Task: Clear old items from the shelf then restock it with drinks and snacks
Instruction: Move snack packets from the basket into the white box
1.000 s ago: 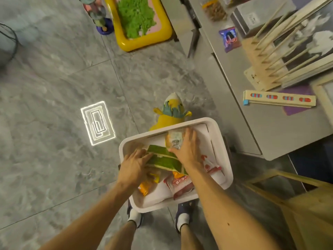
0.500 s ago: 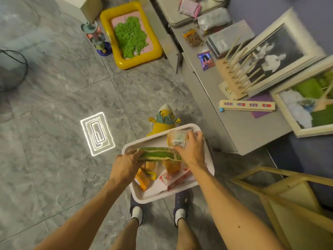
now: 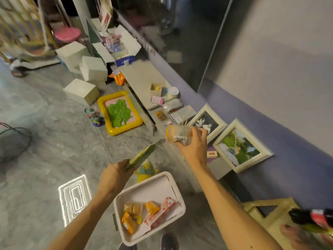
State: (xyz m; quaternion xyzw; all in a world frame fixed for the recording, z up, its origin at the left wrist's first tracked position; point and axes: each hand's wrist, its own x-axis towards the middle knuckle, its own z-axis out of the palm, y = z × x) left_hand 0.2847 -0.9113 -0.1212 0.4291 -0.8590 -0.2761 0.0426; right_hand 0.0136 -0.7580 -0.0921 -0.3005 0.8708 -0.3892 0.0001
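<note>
Our left hand (image 3: pixel 112 177) has its fingers curled round the lower end of a long green snack packet (image 3: pixel 142 156), which slants up and to the right. Our right hand (image 3: pixel 193 152) is further forward and higher, and pinches a small clear-wrapped snack (image 3: pixel 177 135) with a barcode label on the side towards us. Both packets are in the air above the floor, clear of everything else. The wrapped snack sits in front of the edge of the low grey worktop (image 3: pixel 142 76) that runs along the wall.

Below and between our forearms stands a white bin (image 3: pixel 150 188) on the grey tiled floor (image 3: pixel 54 141). In its near half lie several orange packets (image 3: pixel 129 221) and a pink and white packet (image 3: pixel 162 212). Just behind the bin a yellow plush toy (image 3: pixel 146 170) shows, partly hidden by the green packet.

On the worktop, beyond our right hand, two framed pictures (image 3: pixel 241 147) lean against the purple wall, with small bags and boxes further along. On the floor beside the worktop lies a yellow inflatable tray (image 3: pixel 120 112) holding green stuff, and white boxes (image 3: pixel 81 91) stand past it. At the lower right a dark bottle (image 3: pixel 313 217) with a red label shows, too blurred to say more.
</note>
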